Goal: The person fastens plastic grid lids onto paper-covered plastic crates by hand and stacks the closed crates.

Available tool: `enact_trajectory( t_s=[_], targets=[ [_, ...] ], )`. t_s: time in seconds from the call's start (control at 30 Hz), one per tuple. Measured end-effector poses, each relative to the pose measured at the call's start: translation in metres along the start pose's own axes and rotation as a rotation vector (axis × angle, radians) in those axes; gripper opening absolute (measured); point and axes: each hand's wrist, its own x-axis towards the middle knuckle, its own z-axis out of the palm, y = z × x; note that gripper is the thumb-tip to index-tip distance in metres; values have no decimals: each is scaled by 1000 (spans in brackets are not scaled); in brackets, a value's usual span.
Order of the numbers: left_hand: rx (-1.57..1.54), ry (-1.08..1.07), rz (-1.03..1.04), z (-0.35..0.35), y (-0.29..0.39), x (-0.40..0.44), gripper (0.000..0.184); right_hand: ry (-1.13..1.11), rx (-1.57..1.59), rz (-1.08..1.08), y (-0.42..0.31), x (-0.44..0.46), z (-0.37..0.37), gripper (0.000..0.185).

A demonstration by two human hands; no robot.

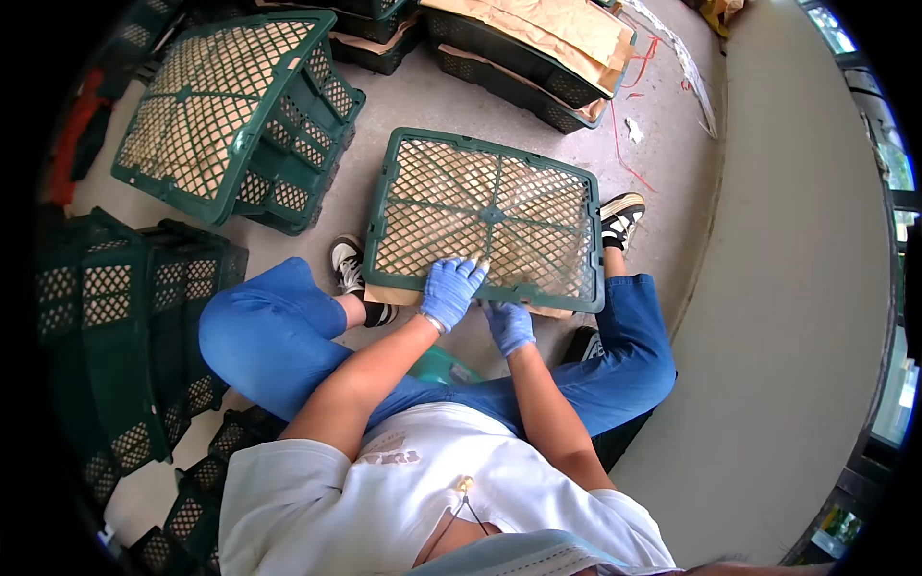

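A green plastic crate with a lattice top [492, 215] stands on the floor between my feet, brown paper [394, 296] sticking out under its near rim. My left hand [451, 291], in a blue glove, rests on the near edge of the lattice, its fingers reaching onto the top. Just right of it, my right hand [509, 324], also gloved in blue, is at the underside of the near rim; its fingertips are hidden below the rim, so its grip cannot be made out.
Another lattice-topped green crate stack [221, 115] stands at the upper left. More crates [106, 288] are stacked at the left. Dark crates with brown paper [528, 48] stand at the back. Red string [619, 144] lies on the floor; a pale wall [768, 288] runs along the right.
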Motion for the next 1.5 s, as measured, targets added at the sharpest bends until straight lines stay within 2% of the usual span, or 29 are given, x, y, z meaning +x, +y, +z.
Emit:
enact_trajectory(
  t_s=[0.07,0.2,0.33,0.4,0.5,0.53,0.63,0.67,0.77,0.83,0.87,0.93,0.97,1.0,1.03,1.1,1.2,1.33,1.43,1.47,1.5],
  targets=[
    [7,45,-4,-16,4,-1,44,-92,136,-33,9,16,2,33],
    [34,48,22,12,-5,-8,46,74,263,-24,3,2,18,21],
    [129,-30,23,17,1,0,46,232,267,-17,-10,-18,24,23],
    [161,9,90,20,-1,0,46,248,274,84,-7,-32,6,27],
    [129,28,116,22,-3,6,44,49,82,151,-2,-64,27,42],
    [106,15,108,19,-4,8,43,45,-37,104,1,-65,39,53],
    [81,39,65,21,-4,3,44,200,30,99,4,-42,50,45],
    [89,60,33,25,-1,-2,45,214,-85,69,5,-40,48,48],
    [29,179,-73,17,9,-22,49,270,-123,91,3,-32,41,46],
    [-280,333,-508,-21,29,-44,61,253,-70,63,4,-26,32,44],
    [-851,489,-851,1,26,-47,70,246,-66,46,4,-26,33,43],
    [-978,766,-1173,55,-4,-59,54,227,-51,42,3,-26,34,42],
    [-1486,886,-1295,72,-24,-63,47,211,-45,19,2,-34,42,42],
    [-1871,649,-1234,62,-51,-74,36,194,-19,30,2,-35,43,37],
    [-1871,723,-1486,34,-46,-65,29,176,6,34,1,-36,45,33],
    [-1819,719,-1534,37,-41,-60,35,167,-15,48,-3,-46,52,37],
    [-2061,687,-1578,55,-56,-64,36,115,24,63,-11,-55,60,39],
    [-2304,699,-1791,26,-63,-64,36,103,27,95,-12,-58,59,43],
    [-2332,777,-1430,32,-69,-45,39,70,-15,74,-17,-55,61,44],
    [-2494,770,-1426,34,-77,-41,33,65,-19,69,-16,-52,58,44],
    [-2549,825,-1514,38,-83,-42,34,65,-34,70,-16,-53,51,45]
  ],
)
